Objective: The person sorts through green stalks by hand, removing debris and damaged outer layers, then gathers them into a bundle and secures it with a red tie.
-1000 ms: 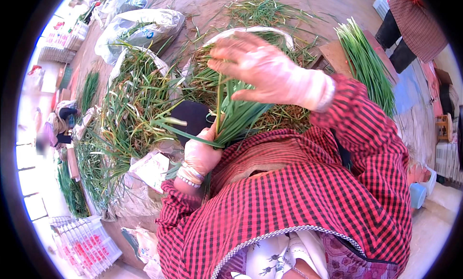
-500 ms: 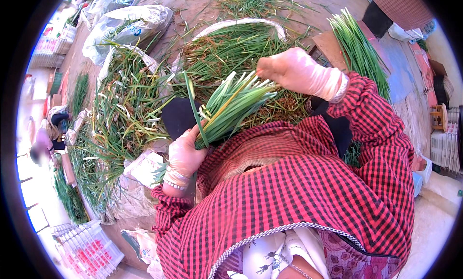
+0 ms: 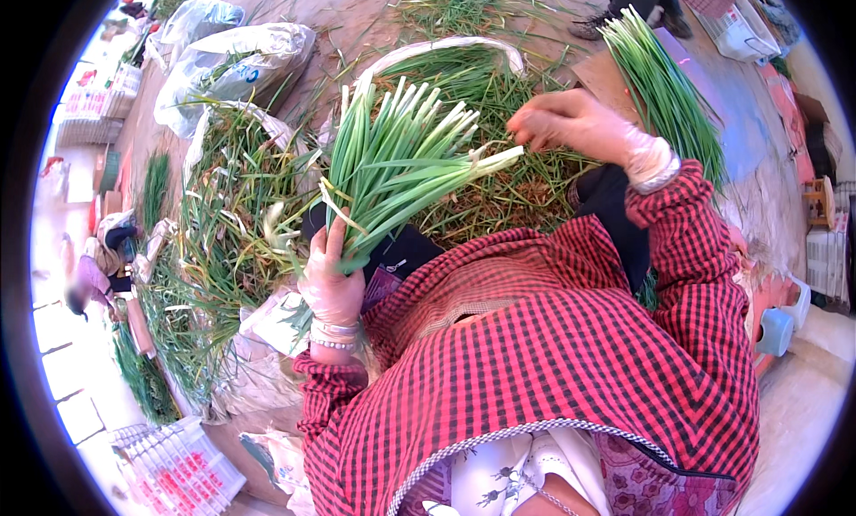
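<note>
My left hand (image 3: 333, 268), in a thin clear glove with a beaded bracelet at the wrist, is closed around the leafy end of a bunch of garlic chives (image 3: 392, 155). Its pale stem ends fan upward and to the right over my lap. One small cluster sticks out sideways from the rest. Just right of that cluster's tip is my right hand (image 3: 575, 128), also gloved, its fingers bent together and slightly blurred. Whether anything is pinched in them cannot be made out. Beneath both hands lies a heap of loose chives and brown trimmings (image 3: 508, 191) within a white sack rim (image 3: 446, 45).
At the right lies a large neat bundle of chives (image 3: 664, 97). A heap of loose leaves (image 3: 236, 195) is on the left, with plastic bags (image 3: 259, 57) beyond it. White crates (image 3: 178, 467) stand lower left, a blue container (image 3: 776, 331) at right. Another person's shoe (image 3: 588, 26) shows at the far right.
The bunch in my left hand has turned more upright and its stem ends have spread apart. My right hand has drawn rightward and slightly down, away from the stem ends.
</note>
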Demonstrator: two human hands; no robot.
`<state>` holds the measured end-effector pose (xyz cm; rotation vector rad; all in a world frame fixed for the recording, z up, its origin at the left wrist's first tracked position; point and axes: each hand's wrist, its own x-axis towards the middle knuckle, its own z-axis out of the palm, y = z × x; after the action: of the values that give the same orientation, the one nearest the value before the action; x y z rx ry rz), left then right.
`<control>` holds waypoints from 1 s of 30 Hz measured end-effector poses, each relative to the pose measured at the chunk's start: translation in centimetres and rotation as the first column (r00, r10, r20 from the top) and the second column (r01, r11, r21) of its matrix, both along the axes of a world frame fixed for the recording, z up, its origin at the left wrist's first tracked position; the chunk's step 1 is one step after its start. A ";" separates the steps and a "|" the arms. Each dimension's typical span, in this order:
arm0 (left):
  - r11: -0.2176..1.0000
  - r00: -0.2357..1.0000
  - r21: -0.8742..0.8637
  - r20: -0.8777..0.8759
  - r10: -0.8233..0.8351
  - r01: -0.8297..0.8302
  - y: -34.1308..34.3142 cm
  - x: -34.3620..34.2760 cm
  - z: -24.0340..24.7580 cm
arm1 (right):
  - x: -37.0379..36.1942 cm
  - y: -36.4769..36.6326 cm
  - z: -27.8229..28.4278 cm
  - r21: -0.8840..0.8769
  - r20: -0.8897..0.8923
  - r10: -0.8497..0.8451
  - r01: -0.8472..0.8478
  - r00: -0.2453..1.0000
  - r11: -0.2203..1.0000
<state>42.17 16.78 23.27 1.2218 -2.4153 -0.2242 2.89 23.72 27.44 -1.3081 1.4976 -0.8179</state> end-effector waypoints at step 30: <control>0.039 0.804 0.922 -0.355 0.477 0.384 1.5 -1.8 0.2 | 0.4 0.8 -2.2 -0.342 -0.119 -0.222 0.170 0.968 0.924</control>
<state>40.38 18.24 23.51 1.2900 -1.2608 -2.3082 3.31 24.48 25.27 -1.5098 1.6872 -1.1585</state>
